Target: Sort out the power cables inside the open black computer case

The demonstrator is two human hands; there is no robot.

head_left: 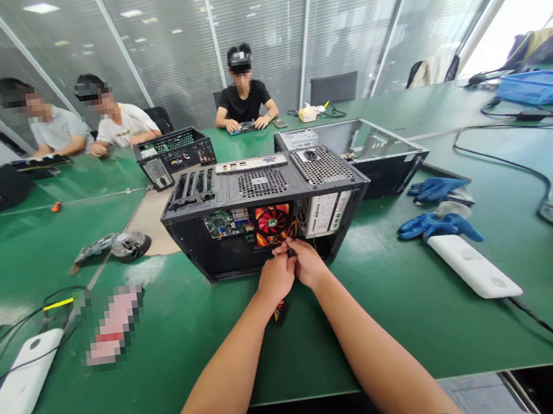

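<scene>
Head view: left hand point(275, 275) and right hand point(308, 262) meet, narrowly curled, by wires point(293, 228) near the red cooling fan point(271, 221) in the computer case point(225, 192); what either pinches, I cannot tell.

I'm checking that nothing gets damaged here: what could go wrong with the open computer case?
The thin orange wires run close beside the square red-and-black fan, so they might snag on it.

The left hand and right hand are bare at the opening of the black metal computer case; its edges might scratch them.

The red-and-yellow cable bundle below the left hand could get caught and tugged.
</scene>
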